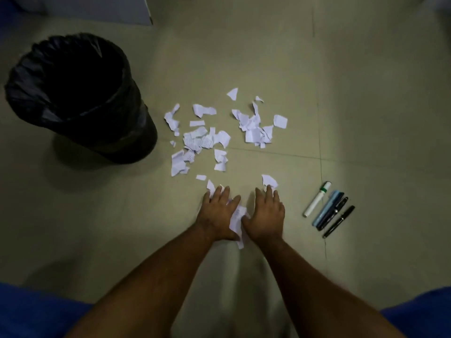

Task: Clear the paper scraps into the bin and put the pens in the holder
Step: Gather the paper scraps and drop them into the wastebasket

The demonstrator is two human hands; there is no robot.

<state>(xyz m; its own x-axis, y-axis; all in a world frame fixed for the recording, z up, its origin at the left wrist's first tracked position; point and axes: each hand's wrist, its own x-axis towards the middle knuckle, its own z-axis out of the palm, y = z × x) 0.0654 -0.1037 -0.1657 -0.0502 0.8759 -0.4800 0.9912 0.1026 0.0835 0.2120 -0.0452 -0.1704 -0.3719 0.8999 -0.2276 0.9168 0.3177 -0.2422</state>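
Both hands, left hand [218, 214] and right hand [266, 215], flat, fingers spread, paper scraps [237, 222] pressed between them; pens [328, 209] just right

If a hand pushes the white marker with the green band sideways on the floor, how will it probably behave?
The white marker looks round and smooth, so it will probably roll rather than slide on the tiled floor. It lies beside the blue pen, so a push toward that side would likely knock it into the pen. It seems stiff and light, so lifting it should be easy.
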